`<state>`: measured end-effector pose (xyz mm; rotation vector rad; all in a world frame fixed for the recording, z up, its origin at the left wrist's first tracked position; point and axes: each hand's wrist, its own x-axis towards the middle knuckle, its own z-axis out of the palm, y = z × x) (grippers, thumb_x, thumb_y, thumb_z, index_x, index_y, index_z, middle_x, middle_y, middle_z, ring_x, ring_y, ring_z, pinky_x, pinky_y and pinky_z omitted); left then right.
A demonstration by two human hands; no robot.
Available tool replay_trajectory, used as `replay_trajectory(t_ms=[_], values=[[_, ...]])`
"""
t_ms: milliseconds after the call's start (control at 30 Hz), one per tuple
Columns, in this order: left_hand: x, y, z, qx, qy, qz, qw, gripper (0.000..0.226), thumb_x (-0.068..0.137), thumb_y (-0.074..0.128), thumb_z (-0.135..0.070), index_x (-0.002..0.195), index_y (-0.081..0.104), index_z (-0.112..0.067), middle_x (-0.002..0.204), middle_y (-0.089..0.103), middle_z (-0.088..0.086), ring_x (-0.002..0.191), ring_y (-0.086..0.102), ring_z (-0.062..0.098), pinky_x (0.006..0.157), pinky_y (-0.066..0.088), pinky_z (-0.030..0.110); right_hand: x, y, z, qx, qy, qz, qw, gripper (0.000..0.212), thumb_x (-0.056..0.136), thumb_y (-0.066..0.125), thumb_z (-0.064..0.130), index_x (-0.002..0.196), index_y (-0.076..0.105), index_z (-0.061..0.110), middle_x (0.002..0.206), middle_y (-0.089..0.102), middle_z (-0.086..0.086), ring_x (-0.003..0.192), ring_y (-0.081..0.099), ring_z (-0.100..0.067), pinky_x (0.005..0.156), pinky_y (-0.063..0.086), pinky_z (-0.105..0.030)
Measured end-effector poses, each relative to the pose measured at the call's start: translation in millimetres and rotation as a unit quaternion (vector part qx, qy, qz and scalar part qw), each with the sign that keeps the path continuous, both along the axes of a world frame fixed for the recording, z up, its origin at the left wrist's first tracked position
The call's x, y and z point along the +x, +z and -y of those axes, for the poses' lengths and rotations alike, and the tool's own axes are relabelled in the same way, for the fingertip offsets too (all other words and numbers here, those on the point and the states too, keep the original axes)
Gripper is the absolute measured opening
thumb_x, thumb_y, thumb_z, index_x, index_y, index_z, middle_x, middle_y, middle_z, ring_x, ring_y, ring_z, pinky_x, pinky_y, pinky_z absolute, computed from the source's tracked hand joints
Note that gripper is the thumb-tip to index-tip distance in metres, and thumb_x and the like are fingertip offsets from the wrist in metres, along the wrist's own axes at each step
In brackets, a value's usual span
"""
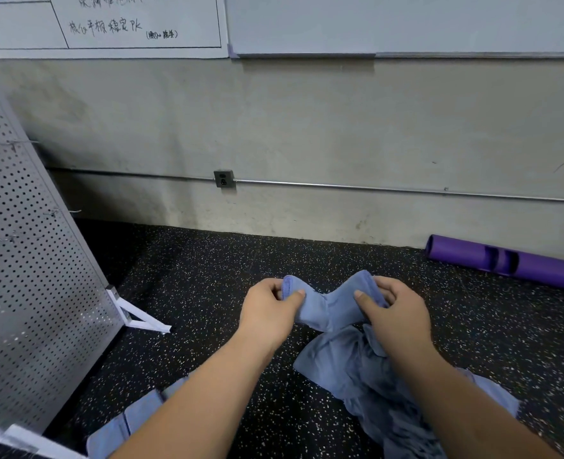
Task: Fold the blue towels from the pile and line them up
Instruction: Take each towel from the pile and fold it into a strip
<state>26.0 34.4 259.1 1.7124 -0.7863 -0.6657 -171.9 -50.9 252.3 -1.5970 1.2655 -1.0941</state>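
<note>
While both hands are up over the floor (207, 286), I see them holding one blue towel (328, 308) between them. The left hand (269, 311) pinches one upper end of it: the thumb lies on the near side of the cloth and the other fingers are curled behind it. The right hand (393, 309) grips the other upper end in the same way, thumb in front, fingers folded round the bunched edge. Between the two hands the towel sags into a shallow dip, and its lower part hangs down toward the pile of towels (366, 376). I cannot tell if the hanging part touches the pile or only hides it from my view. The pile lies crumpled on the dark speckled floor, below the right hand and partly under the right forearm.

At the left, near the bottom edge, more blue cloth (131, 422) lies flat on the floor. The left forearm hides a part of it, so I cannot count the pieces.

A perforated metal panel (25, 260) stands at the far left on a white foot (141, 318). A purple roller (505, 260) lies along the bottom of the wall (340, 127) at the right, well apart from the towels. On the grey wall there is a socket (224, 179) with a thin pipe (373, 188), and above it a whiteboard (406, 24) and a sheet (108, 24) with handwriting.
</note>
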Motion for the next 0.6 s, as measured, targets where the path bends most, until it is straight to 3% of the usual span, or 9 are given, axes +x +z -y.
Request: replay_trajectory(t_ms=[67, 167, 300, 467, 600], values=[[-8, -3, 1, -0.002, -0.014, 0.002, 1.000, 0.009, 0.092, 0.078, -0.025, 0.100, 0.075, -0.023, 0.087, 0.076, -0.005, 0.072, 0.066, 0.008, 0.068, 0.055, 0.028, 8, 0, -8, -0.003, 0.021, -0.014, 1.000, 0.025, 0.092, 0.081, 0.028, 0.110, 0.069, 0.039, 0.097, 0.074, 0.023, 0.086, 0.068, 0.012, 0.077, 0.055, -0.018], [-20, -6, 1, 0.000, -0.037, 0.000, 0.999, 0.013, 0.092, 0.079, -0.023, 0.104, 0.074, -0.026, 0.088, 0.078, -0.008, 0.076, 0.073, 0.003, 0.076, 0.061, 0.027, 20, -2, -22, -0.019, 0.043, -0.033, 0.998, 0.024, 0.093, 0.080, 0.023, 0.110, 0.070, 0.038, 0.095, 0.073, 0.024, 0.088, 0.063, 0.021, 0.067, 0.047, -0.004], [-29, -8, 2, 0.013, -0.045, 0.028, 0.998, 0.018, 0.093, 0.079, -0.022, 0.107, 0.071, -0.028, 0.091, 0.077, -0.010, 0.079, 0.073, 0.003, 0.082, 0.062, 0.031, 31, -6, -34, -0.041, 0.052, -0.037, 0.997, 0.029, 0.093, 0.078, 0.017, 0.104, 0.070, 0.044, 0.094, 0.075, 0.024, 0.093, 0.066, 0.014, 0.079, 0.051, -0.011], [-30, -5, 0, -0.003, -0.035, 0.002, 0.999, 0.020, 0.095, 0.075, -0.017, 0.110, 0.068, -0.029, 0.095, 0.076, -0.011, 0.079, 0.071, -0.002, 0.075, 0.058, 0.018, 35, -10, -39, -0.045, 0.049, -0.025, 0.997, 0.030, 0.093, 0.079, 0.017, 0.108, 0.070, 0.042, 0.099, 0.073, 0.027, 0.099, 0.066, 0.013, 0.087, 0.054, -0.019], [-31, -1, 0, -0.049, -0.007, -0.064, 0.997, 0.017, 0.092, 0.070, -0.037, 0.106, 0.068, -0.030, 0.096, 0.077, -0.005, 0.090, 0.074, 0.013, 0.087, 0.060, 0.035, 38, -14, -45, -0.023, 0.080, 0.024, 0.996, 0.033, 0.098, 0.072, 0.010, 0.122, 0.074, 0.032, 0.109, 0.075, 0.025, 0.106, 0.069, 0.006, 0.092, 0.054, -0.018]])
